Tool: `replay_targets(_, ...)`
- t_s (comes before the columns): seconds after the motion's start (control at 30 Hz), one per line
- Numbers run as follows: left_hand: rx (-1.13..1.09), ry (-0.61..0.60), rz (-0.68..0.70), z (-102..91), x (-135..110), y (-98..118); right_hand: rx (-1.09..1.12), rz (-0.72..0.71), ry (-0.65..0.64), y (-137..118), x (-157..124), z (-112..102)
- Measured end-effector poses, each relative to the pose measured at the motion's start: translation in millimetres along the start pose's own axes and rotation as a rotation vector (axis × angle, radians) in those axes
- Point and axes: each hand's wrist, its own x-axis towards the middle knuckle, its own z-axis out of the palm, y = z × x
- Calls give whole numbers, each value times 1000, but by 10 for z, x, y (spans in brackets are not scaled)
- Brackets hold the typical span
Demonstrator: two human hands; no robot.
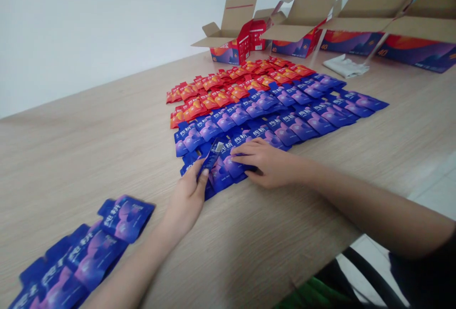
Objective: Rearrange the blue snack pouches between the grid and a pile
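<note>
My left hand [194,185] is closed around a blue pouch [213,155], which is tilted so that its narrow edge with a small white label faces up. That pouch is over the near left end of the front row of blue pouches [306,121]. On the same row lies my right hand [269,162], its fingers stretched out and apart, touching the printed faces of the pouches. Its thumb is lower, by their near edge. The pouches overlap one another and carry white lettering and purple pictures.
Behind the blue rows lie rows of red pouches [217,99]. Another overlapping group of blue pouches [96,252] is at the lower left. Several open cartons [226,54] line the back, with a white cloth [345,65] in front of them. All stand on a wooden table [71,157].
</note>
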Motion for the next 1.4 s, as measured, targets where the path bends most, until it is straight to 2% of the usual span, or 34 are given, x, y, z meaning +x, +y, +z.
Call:
replay_targets(0.1,18,15,5,3,20,-24,19,3,0,-2,-2,13)
replay_targets(0.33,-108,30,-27,-1,29,-28,9,16,9,-18,-2,47)
replay_targets(0.6,-77,-19,-41,-28,47,22,-65,31,-48,-44,34,-2)
replay_targets(0.83,-41,-11,-23,-23,53,13,-31,-9,-15,1,-2,38)
replay_targets(1.0,59,23,13,-5,32,20,29,38,65,-27,-22,-120)
replay_targets(1.13,64,-17,6,3,14,82,96,21,98,-43,-12,-207)
replay_targets(1.4,86,-55,66,75,85,183,80,2,36,-29,11,-58)
